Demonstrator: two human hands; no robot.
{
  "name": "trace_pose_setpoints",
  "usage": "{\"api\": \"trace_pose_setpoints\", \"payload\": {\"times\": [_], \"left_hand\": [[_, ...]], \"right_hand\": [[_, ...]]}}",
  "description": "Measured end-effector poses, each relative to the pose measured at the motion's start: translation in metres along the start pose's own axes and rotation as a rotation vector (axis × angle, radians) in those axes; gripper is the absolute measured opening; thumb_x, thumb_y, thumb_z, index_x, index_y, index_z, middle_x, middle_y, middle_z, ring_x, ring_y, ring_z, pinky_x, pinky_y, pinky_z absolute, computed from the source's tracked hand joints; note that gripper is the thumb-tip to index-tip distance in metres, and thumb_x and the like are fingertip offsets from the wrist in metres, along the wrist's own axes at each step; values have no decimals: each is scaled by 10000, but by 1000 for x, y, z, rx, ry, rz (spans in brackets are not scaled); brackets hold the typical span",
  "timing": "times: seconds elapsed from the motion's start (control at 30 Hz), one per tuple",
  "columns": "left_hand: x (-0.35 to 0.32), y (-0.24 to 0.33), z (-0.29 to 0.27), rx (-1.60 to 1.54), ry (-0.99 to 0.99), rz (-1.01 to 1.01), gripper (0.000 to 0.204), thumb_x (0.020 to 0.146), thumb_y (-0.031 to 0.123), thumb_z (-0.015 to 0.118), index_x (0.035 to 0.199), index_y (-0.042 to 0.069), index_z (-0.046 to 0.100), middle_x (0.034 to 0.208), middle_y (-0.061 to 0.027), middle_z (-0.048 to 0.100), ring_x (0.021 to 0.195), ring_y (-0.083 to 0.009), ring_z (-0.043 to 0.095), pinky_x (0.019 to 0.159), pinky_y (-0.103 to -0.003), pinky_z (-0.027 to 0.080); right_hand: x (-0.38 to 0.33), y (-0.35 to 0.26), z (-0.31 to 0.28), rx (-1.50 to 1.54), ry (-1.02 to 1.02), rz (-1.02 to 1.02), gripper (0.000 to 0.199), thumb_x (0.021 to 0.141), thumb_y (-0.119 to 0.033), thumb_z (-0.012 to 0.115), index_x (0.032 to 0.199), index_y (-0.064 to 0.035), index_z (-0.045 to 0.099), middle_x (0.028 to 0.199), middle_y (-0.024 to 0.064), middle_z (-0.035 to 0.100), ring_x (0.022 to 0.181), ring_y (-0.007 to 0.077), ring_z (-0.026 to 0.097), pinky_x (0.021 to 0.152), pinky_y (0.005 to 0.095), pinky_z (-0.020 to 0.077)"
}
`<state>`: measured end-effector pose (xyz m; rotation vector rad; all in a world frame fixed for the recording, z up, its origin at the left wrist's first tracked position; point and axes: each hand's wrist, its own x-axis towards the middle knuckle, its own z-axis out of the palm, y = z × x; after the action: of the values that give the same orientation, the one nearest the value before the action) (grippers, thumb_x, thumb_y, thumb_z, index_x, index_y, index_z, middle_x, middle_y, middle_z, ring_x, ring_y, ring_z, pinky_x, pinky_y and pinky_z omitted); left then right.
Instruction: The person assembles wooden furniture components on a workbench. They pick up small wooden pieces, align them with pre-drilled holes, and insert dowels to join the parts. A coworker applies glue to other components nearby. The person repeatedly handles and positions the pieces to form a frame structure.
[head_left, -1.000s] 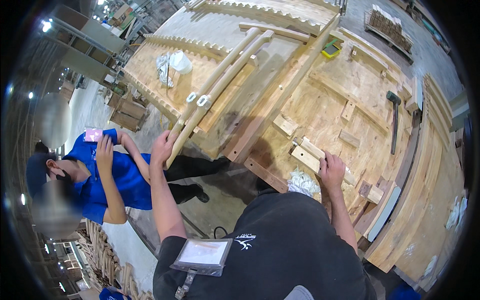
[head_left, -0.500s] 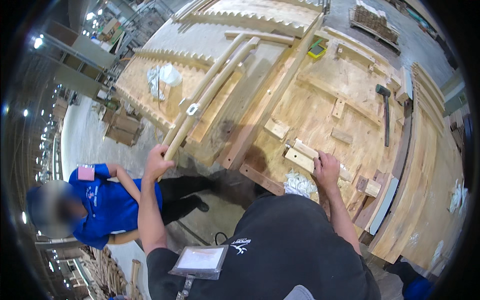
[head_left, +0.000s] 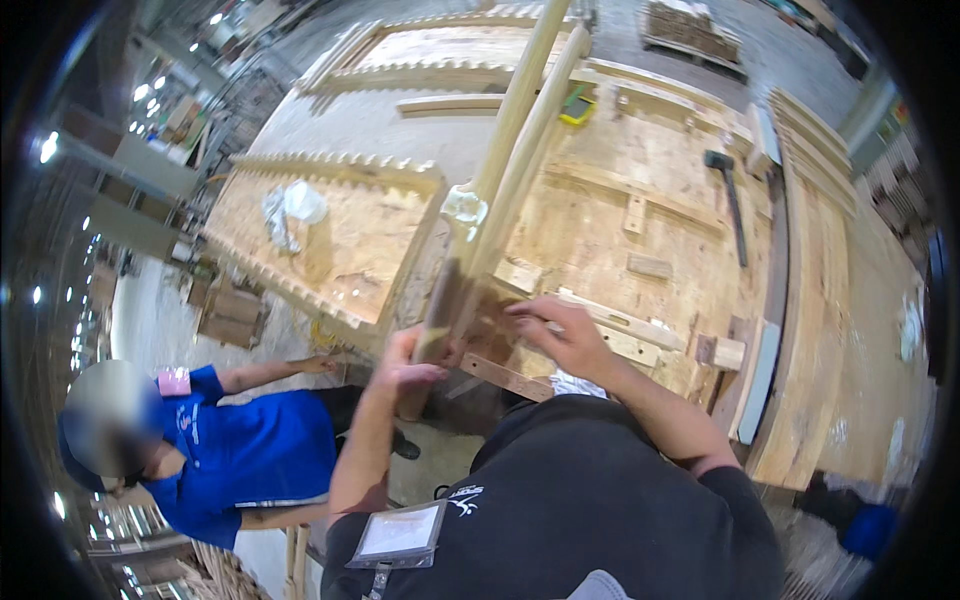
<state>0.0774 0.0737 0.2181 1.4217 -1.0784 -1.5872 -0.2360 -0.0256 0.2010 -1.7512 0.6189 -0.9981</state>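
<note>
Two long pale wooden bars lie side by side and slant up across the bench, with a whitish patch partway along. My left hand is closed round their lower end. My right hand is just right of the bars, fingers stretched toward them. A small pale spot shows at its fingers, too small to make out. Below and right of that hand, a wooden block with holes and a narrow strip lie on the wooden bench. A crumpled white cloth is partly hidden by my right forearm.
A black mallet and a yellow-green tool lie on the bench. Notched wooden frames stand at the left, with a white cup on one. A person in a blue shirt stands at my left. Planks lie at right.
The bars have swung up and right, nearer my body's middle. My left hand moved right with them; my right hand left the holed block and came over beside the bars. The co-worker's arm reached out.
</note>
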Motion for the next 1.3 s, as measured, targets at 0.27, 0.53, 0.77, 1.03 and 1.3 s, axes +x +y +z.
{"api": "trace_pose_setpoints", "payload": {"times": [0.27,0.53,0.77,1.03,1.3], "left_hand": [[87,-23,161,126,-70,329,456,910,162,832,1317,31,674,1123,-9,705,1035,-102,659,904,-296,540],[118,-91,127,225,327,360,488,1083,181,643,1542,54,534,1125,-142,742,949,-238,709,834,-373,555],[103,-102,125,504,383,279,587,1009,118,688,1568,73,514,1333,-261,714,1217,-357,719,1033,-444,551],[124,-130,146,525,352,365,601,985,97,709,1555,39,529,1407,-252,676,1277,-384,679,1072,-456,533],[132,-151,148,711,443,307,485,1051,236,652,1485,32,584,1253,-265,709,1143,-442,696,981,-500,544]], "right_hand": [[-8,11,-9,143,444,346,366,1000,-274,773,1159,31,647,912,94,728,840,162,697,776,311,564],[-126,64,-129,209,795,679,203,1018,-207,716,1077,-28,638,762,14,608,582,103,591,492,287,493],[-231,97,-125,-61,809,912,312,922,-185,786,1110,5,627,762,49,648,553,118,603,468,321,491],[-268,135,-123,-563,853,904,451,905,-266,783,1210,22,615,890,192,706,761,332,712,682,466,562],[-270,152,-123,-727,734,943,458,933,-374,741,1130,30,654,981,287,712,927,479,690,823,554,535]]}}
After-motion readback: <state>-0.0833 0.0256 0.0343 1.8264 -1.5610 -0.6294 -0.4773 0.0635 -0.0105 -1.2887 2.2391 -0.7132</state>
